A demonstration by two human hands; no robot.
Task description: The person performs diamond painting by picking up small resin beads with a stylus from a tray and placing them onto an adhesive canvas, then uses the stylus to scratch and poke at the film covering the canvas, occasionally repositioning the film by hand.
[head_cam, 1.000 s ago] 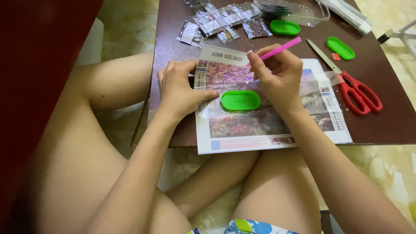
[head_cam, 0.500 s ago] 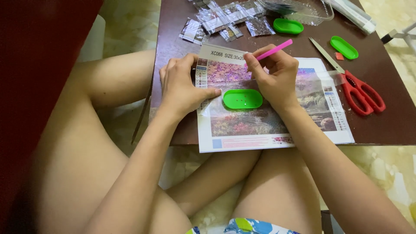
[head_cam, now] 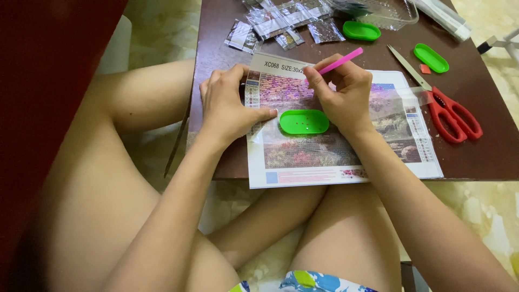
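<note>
**Pinning the canvas flat while my pen works the top edge**

My right hand (head_cam: pixel 343 97) is closed around the pink pen (head_cam: pixel 340 62), pinched between thumb and first fingers the way I would hold a pencil. Its tip points down at the upper part of the picture canvas (head_cam: pixel 324 148), and the free end sticks up and away to the right. The tip itself is hidden behind my fingers, so I cannot tell if it touches the surface.

My left hand (head_cam: pixel 227 111) holds nothing. It lies palm down on the canvas's left edge with the thumb stretched out toward the middle, pressing the sheet to the brown table (head_cam: pixel 486 157) so it does not slide or curl.

The green tray (head_cam: pixel 304 121) sits on the canvas between my two hands, just beside the thumb, close enough for the pen to dip into it; a few tiny beads show inside.

The clear film (head_cam: pixel 403 100) is peeled back to the right, baring the part I work on. Red scissors (head_cam: pixel 451 116) lie beyond it. Two more green trays (head_cam: pixel 361 31) and small bead packets (head_cam: pixel 281 24) wait at the far side, out of my way.
</note>
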